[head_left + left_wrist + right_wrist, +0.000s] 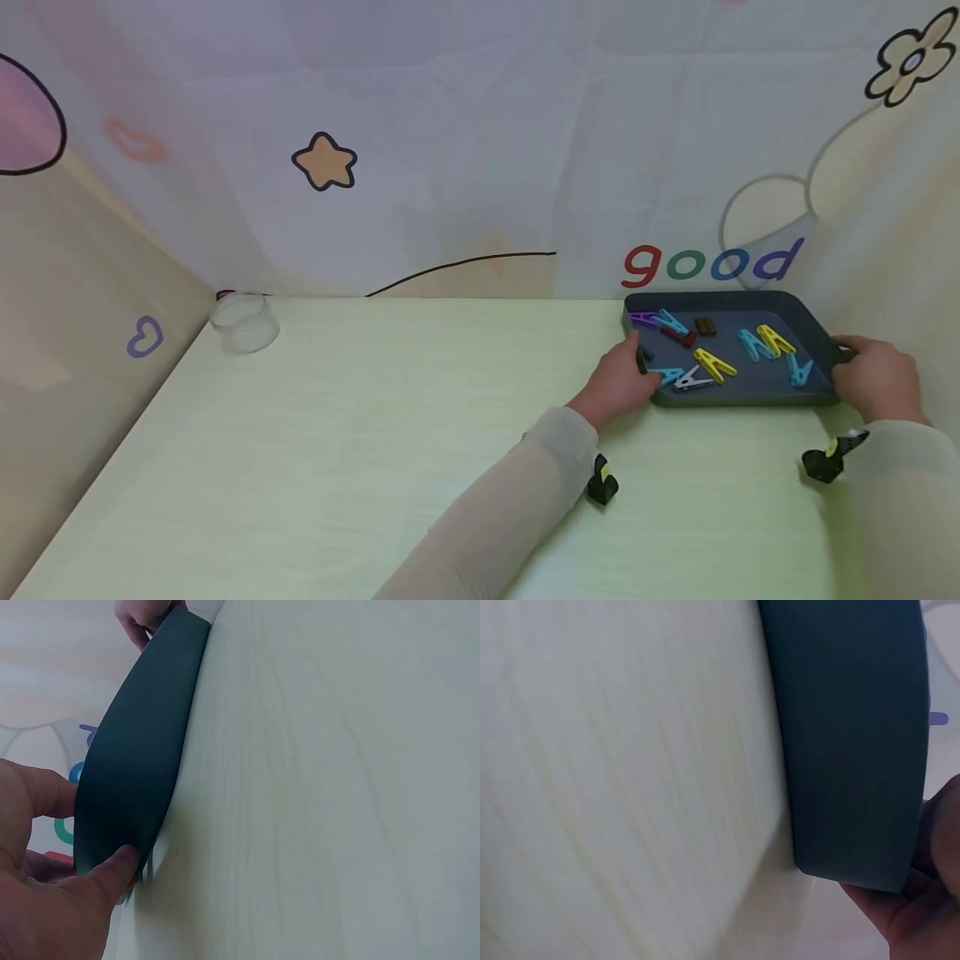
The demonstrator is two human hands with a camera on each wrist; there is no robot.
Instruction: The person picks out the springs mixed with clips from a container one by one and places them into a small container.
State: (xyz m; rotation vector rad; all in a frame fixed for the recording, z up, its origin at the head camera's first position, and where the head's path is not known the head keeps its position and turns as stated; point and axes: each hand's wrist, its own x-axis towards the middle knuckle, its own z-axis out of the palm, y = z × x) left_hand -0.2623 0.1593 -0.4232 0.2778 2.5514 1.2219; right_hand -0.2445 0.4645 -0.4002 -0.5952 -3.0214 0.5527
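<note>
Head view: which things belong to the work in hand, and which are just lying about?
In hand: dark tray, gripped at its ends by the left hand and right hand; coloured clothes pegs inside it.

Lying about: clear glass jar at the table's far left corner.

left hand (45,900) cut off by frame edge, tray (855,742) blurred

The head camera looks forward and down from above the table (375,433), taking in its whole top up to the printed curtain (480,125) behind, with the dark tray (750,397) at the far right. The left wrist camera sits very low and close, looking along the tray's outer wall (135,772) with the picture turned sideways. The right wrist camera is even nearer at the opposite end, so both wrist views share this wall (855,750) and the table surface.
</note>
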